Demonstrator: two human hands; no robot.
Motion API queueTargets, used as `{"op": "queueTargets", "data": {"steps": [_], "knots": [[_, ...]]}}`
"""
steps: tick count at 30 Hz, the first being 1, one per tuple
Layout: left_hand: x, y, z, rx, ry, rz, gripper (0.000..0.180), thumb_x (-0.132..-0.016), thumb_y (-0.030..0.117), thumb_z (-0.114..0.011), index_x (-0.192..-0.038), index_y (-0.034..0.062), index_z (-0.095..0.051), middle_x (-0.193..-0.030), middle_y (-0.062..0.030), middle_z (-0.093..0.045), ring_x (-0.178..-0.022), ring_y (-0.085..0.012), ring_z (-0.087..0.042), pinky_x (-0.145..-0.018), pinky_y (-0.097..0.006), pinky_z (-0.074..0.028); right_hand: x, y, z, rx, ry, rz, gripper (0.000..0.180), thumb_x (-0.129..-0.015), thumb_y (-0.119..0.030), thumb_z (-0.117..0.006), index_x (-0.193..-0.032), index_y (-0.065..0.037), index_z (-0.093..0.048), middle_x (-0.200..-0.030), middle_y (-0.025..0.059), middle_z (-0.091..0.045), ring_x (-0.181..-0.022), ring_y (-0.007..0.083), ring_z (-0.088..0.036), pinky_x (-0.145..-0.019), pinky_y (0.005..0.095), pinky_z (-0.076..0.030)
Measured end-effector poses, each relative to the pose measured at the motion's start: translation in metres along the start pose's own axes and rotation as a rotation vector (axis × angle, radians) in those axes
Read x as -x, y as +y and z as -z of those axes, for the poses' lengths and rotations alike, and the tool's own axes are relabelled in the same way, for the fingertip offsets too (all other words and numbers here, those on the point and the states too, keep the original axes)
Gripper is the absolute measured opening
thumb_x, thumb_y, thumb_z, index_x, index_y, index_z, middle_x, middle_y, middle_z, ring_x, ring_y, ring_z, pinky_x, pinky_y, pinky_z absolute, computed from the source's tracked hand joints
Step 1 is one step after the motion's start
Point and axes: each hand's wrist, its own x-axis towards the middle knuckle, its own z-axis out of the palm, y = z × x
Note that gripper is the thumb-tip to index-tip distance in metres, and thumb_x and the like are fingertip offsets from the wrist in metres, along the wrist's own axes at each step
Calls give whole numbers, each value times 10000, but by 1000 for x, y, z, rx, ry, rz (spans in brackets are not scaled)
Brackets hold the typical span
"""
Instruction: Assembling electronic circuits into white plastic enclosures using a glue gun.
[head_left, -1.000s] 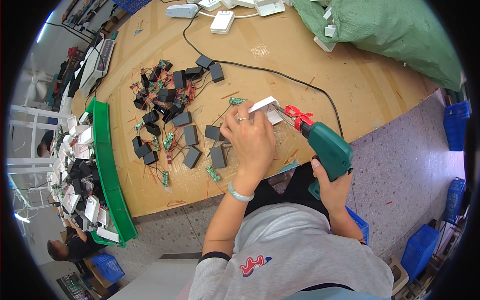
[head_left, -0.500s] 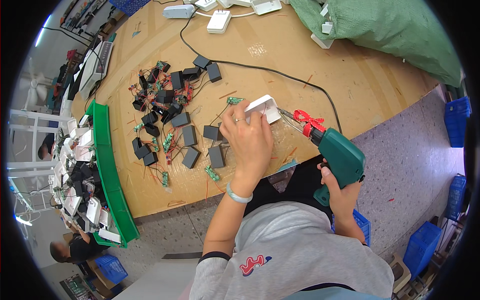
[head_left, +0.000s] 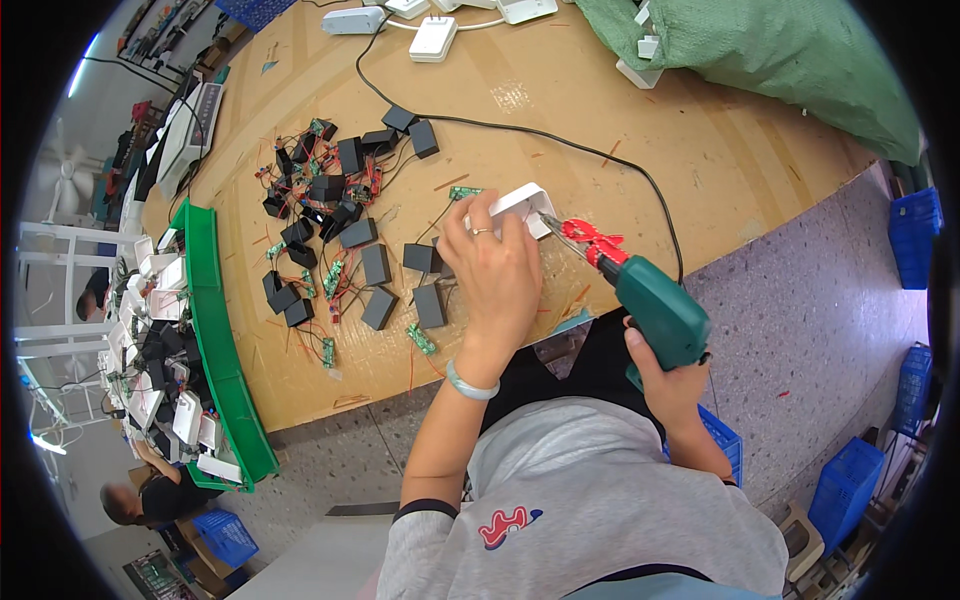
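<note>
A small white plastic housing [head_left: 530,197] is gripped by my left hand [head_left: 495,275], its fingers curled over the near side and partly inside it. My right hand [head_left: 675,390] is wrapped around the handle of a dark green soldering gun [head_left: 662,310]. Red ribbon [head_left: 594,242] is tied around the gun's front, and the metal tip reaches into the housing's open side. Whether the tip touches anything inside cannot be made out. Just beyond my left fingers lies a green circuit board [head_left: 464,193]. Black rectangular blocks [head_left: 428,306] with wires lie left of this hand.
A heap of black blocks and wired boards [head_left: 325,188] covers the table's left part. Beside it stands a green bin [head_left: 208,300] of white housings. A black cord [head_left: 600,160] crosses the table. A green sack [head_left: 770,70] sits far right; blue crates [head_left: 845,490] stand on the floor.
The soldering gun has moved left and slightly up, bringing its tip from the housing's edge into its open side. My left hand keeps its hold on the housing, which has tilted slightly.
</note>
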Motion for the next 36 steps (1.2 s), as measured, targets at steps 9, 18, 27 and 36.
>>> {"op": "queueTargets", "data": {"steps": [9,18,27,36], "knots": [[-3,-7,0,-27,-25,-8,100,-865,112,-693,-923,30,-688,-1254,-139,-588,-1183,-363,-484,-980,-523,-351,-14,1,-12,47,9,28,178,-873,-59,-774,-1024,10,-712,-878,33,-722,-757,91,-641,-694,253,-505],[-3,-9,-3,-49,-44,-1,97,-864,121,-693,-931,51,-695,-1234,-107,-602,-1156,-346,-495,-972,-508,-342,-21,3,-16,68,-47,24,194,-881,-8,-740,-1061,37,-685,-903,44,-690,-810,90,-619,-744,251,-507],[-4,-9,-3,-28,-39,7,101,-860,122,-696,-931,50,-692,-1219,-101,-610,-1141,-340,-505,-982,-504,-339,-23,5,-17,34,-51,-13,186,-896,-20,-734,-1072,29,-696,-947,49,-713,-853,98,-647,-780,258,-516],[-2,-7,-3,-34,-44,6,116,-858,124,-697,-947,51,-695,-1213,-109,-611,-1138,-336,-506,-988,-500,-337,-22,3,-17,26,-65,-13,192,-897,-10,-728,-1077,36,-678,-923,32,-681,-837,81,-609,-762,244,-500]]}}
